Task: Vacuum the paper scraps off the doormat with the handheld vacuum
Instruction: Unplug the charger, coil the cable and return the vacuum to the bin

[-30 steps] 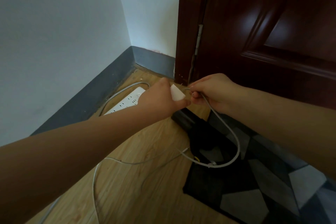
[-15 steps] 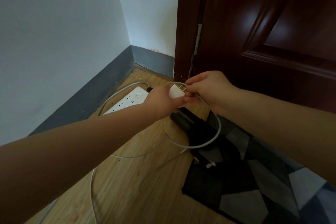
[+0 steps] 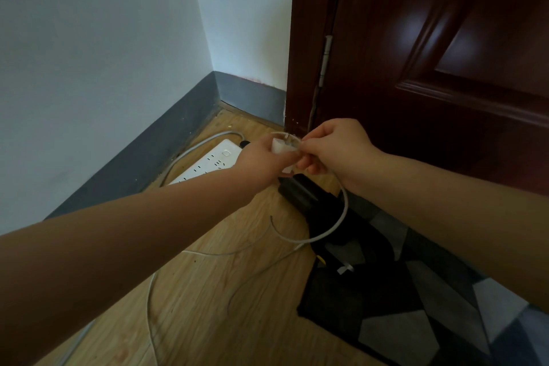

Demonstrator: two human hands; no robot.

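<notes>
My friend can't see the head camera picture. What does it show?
Two hands meet above a wooden floor: the left hand grips a white charger plug, the right hand pinches its white cable. Nearby: power strip, doormat, door.

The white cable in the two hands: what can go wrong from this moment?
1. The left hand holds the white plug and the right hand pinches the white cable right beside it; a hard pull may strain that joint.
2. The cable hangs in a loop over the doormat and the black object; it could snag there.
3. Slack cable on the floor could tangle or trip a foot.
</notes>
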